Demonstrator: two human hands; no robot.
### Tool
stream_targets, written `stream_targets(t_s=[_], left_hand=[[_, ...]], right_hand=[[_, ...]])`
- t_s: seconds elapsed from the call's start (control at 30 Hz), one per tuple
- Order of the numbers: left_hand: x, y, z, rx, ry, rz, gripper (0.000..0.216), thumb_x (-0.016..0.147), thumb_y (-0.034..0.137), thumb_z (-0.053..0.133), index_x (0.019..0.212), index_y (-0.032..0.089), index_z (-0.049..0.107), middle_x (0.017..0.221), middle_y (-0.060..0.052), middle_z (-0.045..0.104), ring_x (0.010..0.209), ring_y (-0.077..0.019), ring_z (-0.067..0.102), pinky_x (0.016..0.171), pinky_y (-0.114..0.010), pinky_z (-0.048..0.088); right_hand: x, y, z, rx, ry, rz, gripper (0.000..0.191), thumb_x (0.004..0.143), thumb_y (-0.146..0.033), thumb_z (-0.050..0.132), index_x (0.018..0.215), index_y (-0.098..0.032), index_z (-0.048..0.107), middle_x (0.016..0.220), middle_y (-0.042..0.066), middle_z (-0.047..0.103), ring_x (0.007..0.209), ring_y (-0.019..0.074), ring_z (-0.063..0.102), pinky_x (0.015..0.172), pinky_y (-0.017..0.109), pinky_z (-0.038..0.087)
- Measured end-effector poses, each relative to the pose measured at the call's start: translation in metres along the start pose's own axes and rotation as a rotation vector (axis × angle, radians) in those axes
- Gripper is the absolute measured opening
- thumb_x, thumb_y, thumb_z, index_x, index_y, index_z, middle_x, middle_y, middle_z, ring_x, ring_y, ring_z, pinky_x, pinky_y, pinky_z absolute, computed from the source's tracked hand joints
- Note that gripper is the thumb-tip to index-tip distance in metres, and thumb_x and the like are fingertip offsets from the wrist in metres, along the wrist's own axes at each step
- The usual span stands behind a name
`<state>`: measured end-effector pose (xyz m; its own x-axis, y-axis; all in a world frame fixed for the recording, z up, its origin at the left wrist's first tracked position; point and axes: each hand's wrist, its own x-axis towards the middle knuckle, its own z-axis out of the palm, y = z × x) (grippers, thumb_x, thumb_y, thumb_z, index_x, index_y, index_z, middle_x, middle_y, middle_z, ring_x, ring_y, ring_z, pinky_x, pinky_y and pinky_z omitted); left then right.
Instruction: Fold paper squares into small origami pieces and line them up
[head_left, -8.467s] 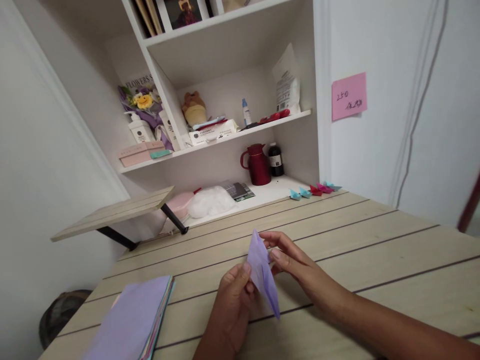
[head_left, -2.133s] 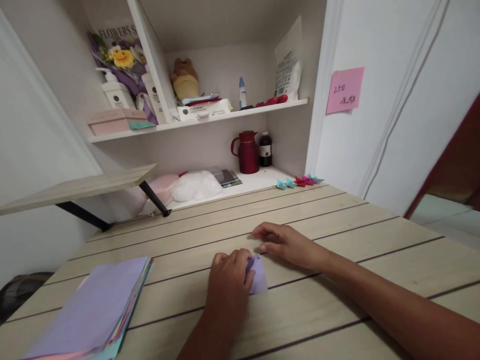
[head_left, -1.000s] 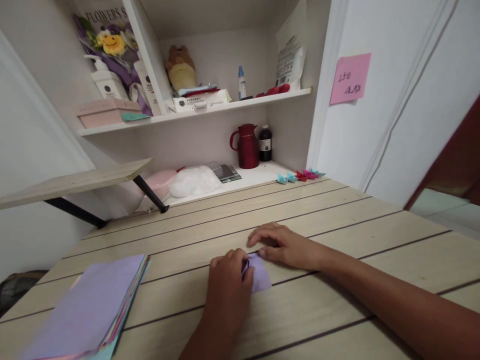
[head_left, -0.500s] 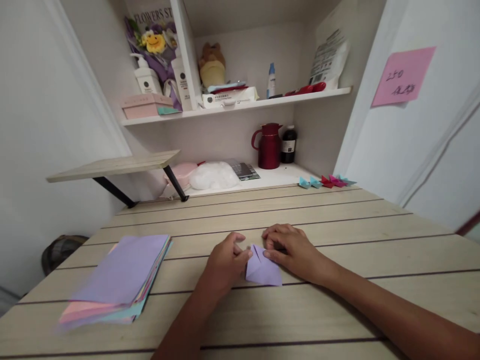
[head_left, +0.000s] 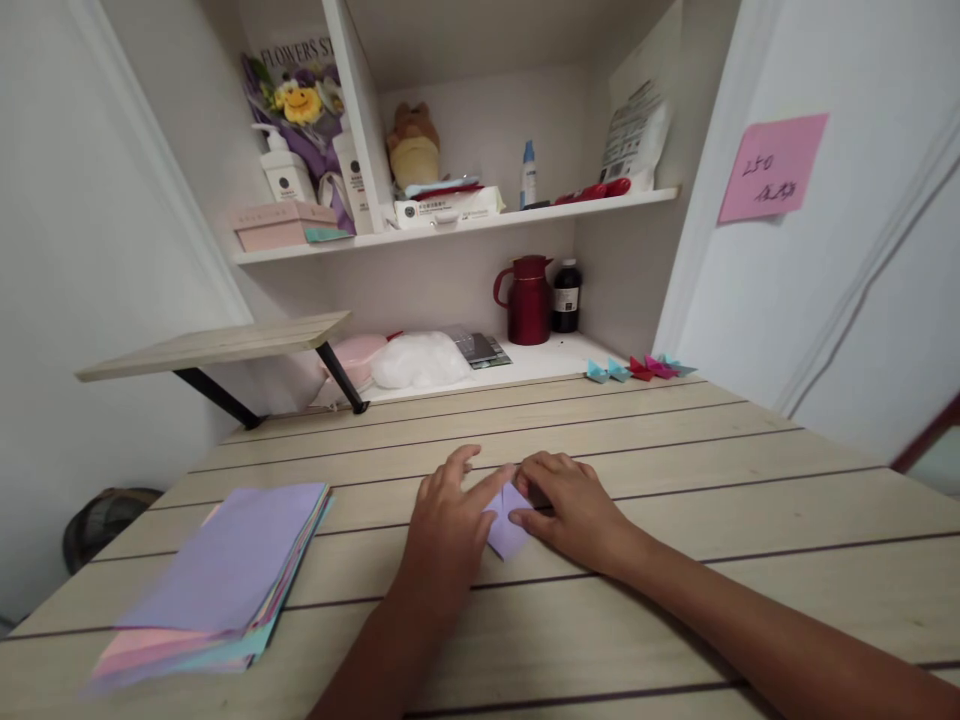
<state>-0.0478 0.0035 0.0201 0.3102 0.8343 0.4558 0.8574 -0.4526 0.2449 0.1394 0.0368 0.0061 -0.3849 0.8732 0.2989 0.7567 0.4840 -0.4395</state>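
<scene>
A small folded piece of purple paper [head_left: 510,537] lies on the table between my two hands, with a crease line down its upper part and a point toward me. My left hand [head_left: 452,515] is at its left side, fingers stretched and apart; the index fingertip reaches over the paper's top and the thumb rests at its left edge. On the right, my right hand [head_left: 574,510] has its fingers curled at the paper's upper right edge, with the thumb pressed on top. The fingers hide parts of the paper's edges.
A stack of coloured paper sheets [head_left: 225,560], purple on top, lies at the left. Small folded paper pieces [head_left: 637,368] line the table's far right edge. Behind are a red jug [head_left: 529,305], a dark bottle [head_left: 566,298], a white plastic bag [head_left: 420,362] and a raised wooden shelf [head_left: 217,345].
The folded paper has turned so a corner points toward me, and it shows a narrower outline. My left index finger has stretched across its top. The view has shifted slightly.
</scene>
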Motion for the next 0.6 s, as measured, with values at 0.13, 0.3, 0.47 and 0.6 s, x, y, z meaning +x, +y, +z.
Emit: stream_targets(t_s=[0.13, 0.3, 0.47, 0.6], left_hand=[[0.003, 0.009, -0.004, 0.099, 0.045, 0.137, 0.032, 0.083, 0.014, 0.061, 0.103, 0.036, 0.071, 0.141, -0.006, 0.047, 0.122, -0.0281, 0.049, 0.102, -0.052, 0.032], [0.0, 0.01, 0.0, 0.109, -0.147, 0.018, 0.029, 0.083, 0.015, 0.06, 0.101, 0.034, 0.072, 0.141, -0.007, 0.05, 0.126, -0.0308, 0.046, 0.106, -0.057, 0.027], [-0.004, 0.003, 0.003, 0.001, -0.244, -0.081, 0.039, 0.085, 0.018, 0.055, 0.12, 0.033, 0.063, 0.137, -0.005, 0.055, 0.126, -0.0278, 0.047, 0.105, -0.053, 0.03], [-0.002, 0.001, 0.001, -0.06, -0.264, -0.111, 0.038, 0.087, 0.019, 0.05, 0.123, 0.027, 0.061, 0.133, -0.004, 0.058, 0.125, -0.0254, 0.047, 0.106, -0.049, 0.03]], right_hand=[[0.002, 0.001, -0.001, 0.026, 0.001, 0.016, 0.013, 0.078, -0.034, 0.062, 0.086, -0.024, 0.059, 0.094, 0.001, 0.063, 0.093, 0.0223, 0.053, 0.083, 0.037, 0.033], [0.004, 0.002, -0.001, 0.041, -0.012, 0.015, 0.012, 0.08, -0.035, 0.061, 0.086, -0.025, 0.061, 0.095, 0.002, 0.063, 0.094, 0.023, 0.054, 0.084, 0.038, 0.034], [0.004, 0.011, -0.001, 0.081, 0.003, -0.008, 0.025, 0.084, -0.025, 0.054, 0.108, -0.028, 0.058, 0.11, 0.003, 0.064, 0.104, 0.0239, 0.054, 0.089, 0.041, 0.035], [0.003, 0.016, -0.007, 0.129, -0.057, -0.101, 0.026, 0.089, -0.027, 0.049, 0.111, -0.032, 0.061, 0.115, 0.001, 0.065, 0.108, 0.0232, 0.054, 0.094, 0.041, 0.035]])
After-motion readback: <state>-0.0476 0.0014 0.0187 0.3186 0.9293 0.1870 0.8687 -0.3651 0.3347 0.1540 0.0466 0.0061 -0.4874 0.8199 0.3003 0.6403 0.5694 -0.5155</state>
